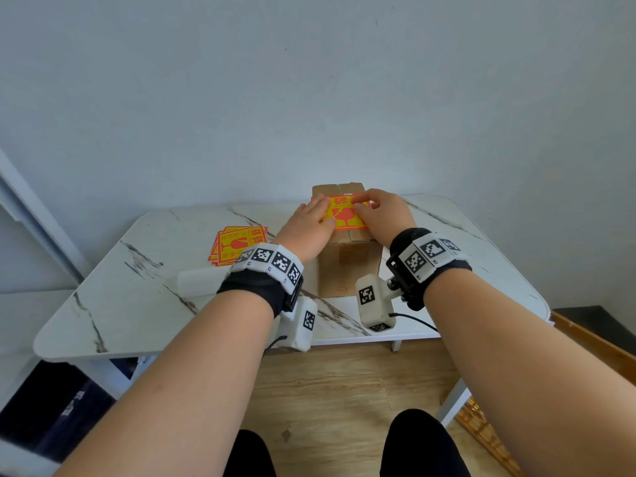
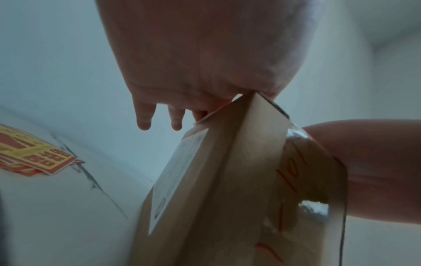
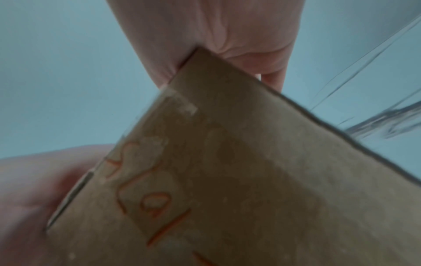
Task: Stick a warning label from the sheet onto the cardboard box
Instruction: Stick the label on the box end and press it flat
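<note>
A tall brown cardboard box (image 1: 344,266) stands upright at the middle of the table. A yellow and red warning label (image 1: 346,218) lies flat on the box's top face. My left hand (image 1: 309,225) lies on the label's left part with straight fingers pressing down. My right hand (image 1: 382,211) rests on the right part, fingers bent, fingertips touching the label near its far edge. From below, the left wrist view shows the left hand (image 2: 200,54) over the box (image 2: 216,180). In the right wrist view the right hand (image 3: 216,27) sits on the box's (image 3: 227,180) top corner.
A stack of label sheets (image 1: 241,247) lies on the white marble-pattern table (image 1: 137,304) left of the box, also seen as sheets (image 2: 34,156). A white oblong object (image 1: 199,282) lies near the left wrist. A wall stands close behind the table.
</note>
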Action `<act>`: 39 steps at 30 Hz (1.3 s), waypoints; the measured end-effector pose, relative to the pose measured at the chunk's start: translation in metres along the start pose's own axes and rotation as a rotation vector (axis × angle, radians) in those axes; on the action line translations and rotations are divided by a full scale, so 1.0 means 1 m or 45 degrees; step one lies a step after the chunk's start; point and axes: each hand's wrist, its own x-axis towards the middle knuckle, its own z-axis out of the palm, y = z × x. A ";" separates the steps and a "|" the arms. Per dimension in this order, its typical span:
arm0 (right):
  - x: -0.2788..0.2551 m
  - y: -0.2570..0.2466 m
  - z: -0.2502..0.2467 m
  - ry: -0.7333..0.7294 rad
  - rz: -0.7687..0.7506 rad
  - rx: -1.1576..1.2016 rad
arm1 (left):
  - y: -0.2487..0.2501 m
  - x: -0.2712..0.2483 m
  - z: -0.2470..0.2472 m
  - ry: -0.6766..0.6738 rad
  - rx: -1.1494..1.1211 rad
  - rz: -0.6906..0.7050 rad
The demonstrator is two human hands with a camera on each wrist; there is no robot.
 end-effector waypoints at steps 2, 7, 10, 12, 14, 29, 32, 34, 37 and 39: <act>0.002 -0.001 0.003 -0.066 -0.008 -0.032 | 0.001 0.004 -0.002 -0.025 -0.039 -0.018; 0.013 -0.006 0.012 -0.235 0.018 -0.161 | 0.002 0.008 0.003 0.006 -0.106 -0.034; 0.017 -0.010 0.009 -0.272 0.032 -0.252 | 0.000 0.008 0.003 0.010 -0.117 -0.050; 0.018 -0.007 0.009 -0.297 0.093 -0.194 | -0.001 0.007 0.003 0.012 -0.118 -0.047; 0.017 -0.005 0.014 -0.300 0.144 -0.140 | -0.001 0.007 0.005 0.013 -0.126 -0.041; -0.006 -0.004 0.004 0.014 0.334 0.083 | 0.009 -0.001 0.006 -0.022 -0.482 -0.138; -0.004 -0.001 0.007 0.025 0.388 0.189 | 0.012 -0.003 0.005 -0.015 -0.537 -0.171; -0.004 -0.001 0.008 0.034 0.340 0.241 | 0.013 -0.004 0.004 -0.019 -0.520 -0.188; -0.005 -0.005 0.007 -0.027 0.242 0.211 | 0.014 -0.006 0.004 -0.023 -0.521 -0.192; -0.007 -0.007 0.006 -0.026 0.251 0.216 | 0.015 -0.007 0.005 -0.005 -0.500 -0.196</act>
